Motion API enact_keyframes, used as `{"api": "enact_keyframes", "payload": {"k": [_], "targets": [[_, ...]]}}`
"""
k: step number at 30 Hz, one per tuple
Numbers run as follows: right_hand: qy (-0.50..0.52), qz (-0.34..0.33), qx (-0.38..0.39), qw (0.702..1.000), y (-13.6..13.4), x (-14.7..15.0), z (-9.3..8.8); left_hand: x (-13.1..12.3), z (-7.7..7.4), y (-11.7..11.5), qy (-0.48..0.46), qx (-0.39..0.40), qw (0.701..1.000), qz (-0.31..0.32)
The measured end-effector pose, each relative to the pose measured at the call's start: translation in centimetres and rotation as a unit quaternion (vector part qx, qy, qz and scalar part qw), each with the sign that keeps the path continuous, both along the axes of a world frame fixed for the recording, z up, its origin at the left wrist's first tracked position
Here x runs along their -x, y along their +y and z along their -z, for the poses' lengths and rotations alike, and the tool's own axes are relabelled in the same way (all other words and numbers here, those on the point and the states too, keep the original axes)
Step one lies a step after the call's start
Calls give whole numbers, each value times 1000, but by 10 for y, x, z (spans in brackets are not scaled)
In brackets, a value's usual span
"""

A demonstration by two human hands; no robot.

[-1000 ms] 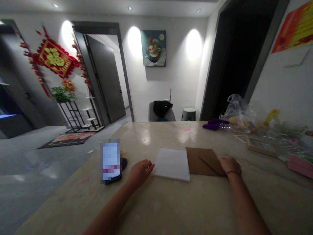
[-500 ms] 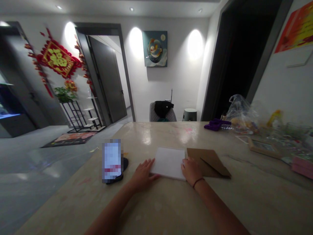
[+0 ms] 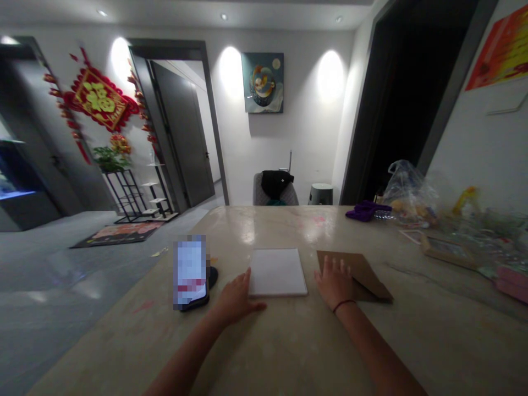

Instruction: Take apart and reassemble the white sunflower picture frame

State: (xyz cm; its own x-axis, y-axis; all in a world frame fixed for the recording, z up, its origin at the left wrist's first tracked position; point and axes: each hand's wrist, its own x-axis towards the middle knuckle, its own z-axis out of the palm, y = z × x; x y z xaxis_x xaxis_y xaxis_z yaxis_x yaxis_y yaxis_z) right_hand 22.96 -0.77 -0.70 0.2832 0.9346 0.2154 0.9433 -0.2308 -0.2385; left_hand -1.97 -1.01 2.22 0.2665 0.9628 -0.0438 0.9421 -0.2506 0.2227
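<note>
A flat white rectangle, like a stack of paper or a thin white board, lies on the stone-look table in front of me. My left hand rests at its left edge, thumb stretched out along the near side and fingers extended. To the right, a brown kraft envelope with a slanted flap lies flat. Over its left part is my right hand, fingers spread and apart from the white rectangle. Whether the right palm presses on the envelope I cannot tell.
A phone with a blurred screen stands propped at the left. Along the right side are a purple cloth, a clear plastic bag, a wooden frame and a pink box. A chair stands beyond the far edge.
The white rectangle has shifted slightly left and sits straighter. My right hand has left its right edge and moved right, over the envelope. The left hand has moved a little left.
</note>
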Motion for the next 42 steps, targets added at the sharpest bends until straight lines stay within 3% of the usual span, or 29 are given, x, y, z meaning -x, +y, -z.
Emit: {"api": "enact_keyframes", "payload": {"k": [5,10,14,19,21,26,32,42], "targets": [[7,-30,65,997,2,-2,13,0,-5,-2,8,21,1000,-10],[57,-130,49,989,6,11,14,-1,-6,-2,8,20,1000,-5],[84,-131,20,988,6,17,12,1,-3,-1,9,4,1000,2],[68,-184,17,981,0,22,10,3,-2,0,28,-28,999,7],[62,-180,15,982,-2,24,8,2,-5,1,30,-36,999,-2],[45,-167,-49,984,-6,28,1,-2,-11,2,7,-73,993,-93],[19,-196,-35,980,-9,36,0,-8,4,3,55,-118,991,-40],[139,-199,26,970,-4,36,7,-14,11,2,69,-114,990,-41]]}}
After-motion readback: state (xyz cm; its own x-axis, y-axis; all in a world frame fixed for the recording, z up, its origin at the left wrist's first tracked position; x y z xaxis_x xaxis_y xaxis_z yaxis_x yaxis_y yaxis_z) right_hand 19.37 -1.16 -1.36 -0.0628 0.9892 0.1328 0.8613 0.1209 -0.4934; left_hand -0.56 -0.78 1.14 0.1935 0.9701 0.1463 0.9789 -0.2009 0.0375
